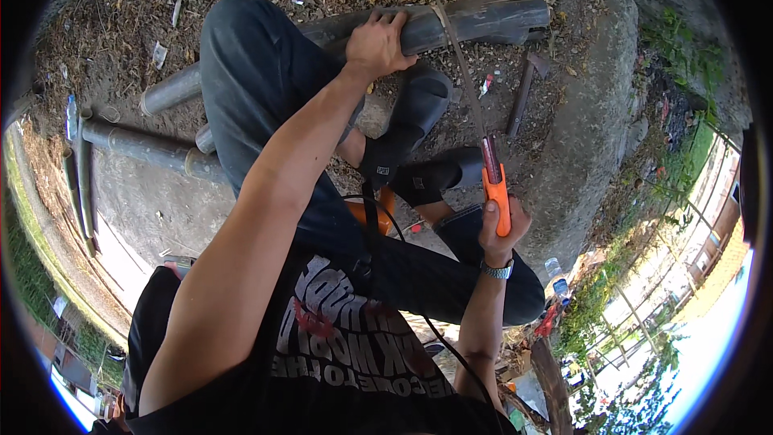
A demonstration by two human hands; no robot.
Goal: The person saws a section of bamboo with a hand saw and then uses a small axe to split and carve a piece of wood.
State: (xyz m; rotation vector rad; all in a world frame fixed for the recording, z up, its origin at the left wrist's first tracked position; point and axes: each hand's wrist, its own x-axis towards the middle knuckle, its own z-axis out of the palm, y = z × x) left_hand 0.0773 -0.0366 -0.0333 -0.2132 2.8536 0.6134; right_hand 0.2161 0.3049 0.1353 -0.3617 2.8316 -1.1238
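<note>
A dark bamboo pole (475,20) lies across the ground in front of me, its right end split and rough. My left hand (378,42) grips it from above, fingers over the far side and thumb on the near side. My right hand (505,229) is closed around the orange handle (496,193) of a handsaw. Its long thin blade (465,64) runs away from me and crosses the pole just right of my left hand, at a pale cut mark. Whether the teeth are inside the cut is too small to tell.
A hatchet (525,95) lies on the soil right of the blade. More bamboo poles (153,147) lie at left, near a plastic bottle (72,117). My dark shoes (419,101) are just below the pole. A concrete ledge (592,129) runs along the right; dry leaves cover the far ground.
</note>
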